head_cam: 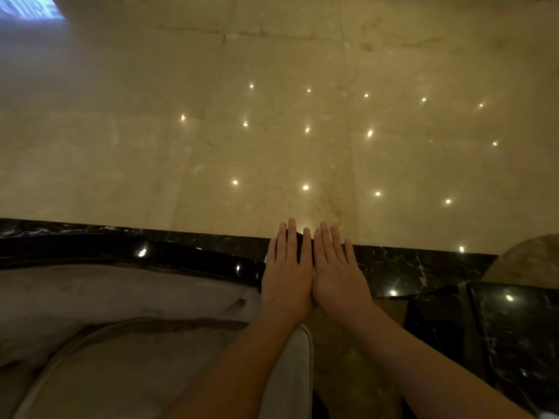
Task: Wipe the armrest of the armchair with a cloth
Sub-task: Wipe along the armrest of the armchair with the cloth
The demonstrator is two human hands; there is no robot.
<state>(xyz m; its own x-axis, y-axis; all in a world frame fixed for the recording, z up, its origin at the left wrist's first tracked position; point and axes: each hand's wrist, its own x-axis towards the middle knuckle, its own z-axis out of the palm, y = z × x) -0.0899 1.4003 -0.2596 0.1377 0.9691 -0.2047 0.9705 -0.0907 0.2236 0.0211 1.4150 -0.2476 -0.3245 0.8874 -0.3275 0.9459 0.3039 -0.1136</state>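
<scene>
The armchair has a grey padded inner side [121,294] and a pale seat cushion [127,373] at the lower left. Its glossy black armrest [187,255] curves from the left edge towards the middle. My left hand [287,267] and my right hand [335,270] are stretched out side by side, palms down, fingers straight and together, thumbs' sides touching. They hover over or rest on the right end of the armrest; I cannot tell which. Neither hand holds anything. No cloth is in view.
A polished beige marble floor [272,131] with ceiling-light reflections fills the upper part. A black marble strip [408,264] runs across the floor behind the hands. A dark marbled piece of furniture [514,343] stands at the lower right, a round beige top [532,258] beyond it.
</scene>
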